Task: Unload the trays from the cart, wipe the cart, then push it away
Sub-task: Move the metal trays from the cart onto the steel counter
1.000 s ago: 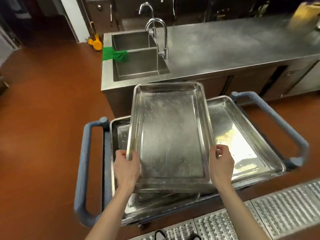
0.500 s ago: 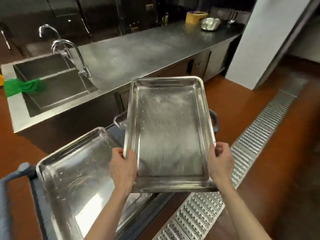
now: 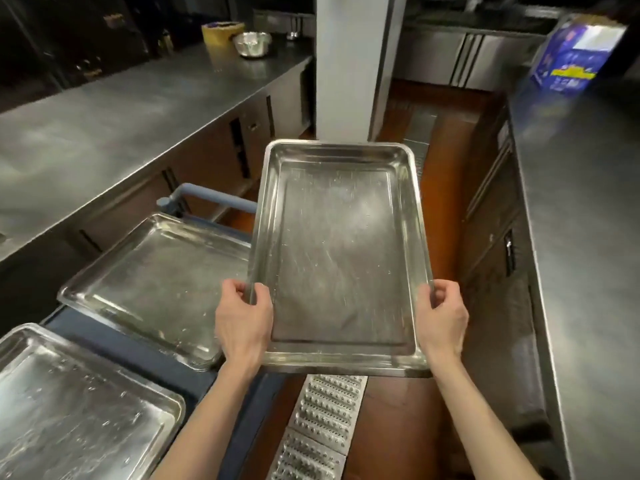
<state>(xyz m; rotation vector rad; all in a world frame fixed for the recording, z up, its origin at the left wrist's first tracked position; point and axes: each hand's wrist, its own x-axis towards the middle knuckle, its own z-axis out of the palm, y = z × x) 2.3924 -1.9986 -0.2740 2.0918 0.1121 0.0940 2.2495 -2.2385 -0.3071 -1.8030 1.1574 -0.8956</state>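
I hold a rectangular steel tray [image 3: 341,251] level in the air, above the floor between the cart and the right counter. My left hand [image 3: 242,323] grips its left rim near the front corner, and my right hand [image 3: 443,317] grips the right rim. Two more steel trays stay on the blue-grey cart [image 3: 138,355] at the left: one tray [image 3: 152,282] in the middle and another tray [image 3: 76,410] at the bottom left. The cart's far handle [image 3: 214,195] shows behind them.
A long steel counter [image 3: 114,109] runs along the left, with a metal bowl [image 3: 252,43] and a yellow container [image 3: 222,31] at its far end. Another steel counter [image 3: 585,209] lies at the right with a blue box [image 3: 575,51]. A white pillar [image 3: 349,64] stands ahead. A metal floor drain grate [image 3: 322,420] runs below.
I have turned right with the tray, carrying it off the cart toward the aisle. The sink and faucet have left the view; the right counter and pillar have come in.
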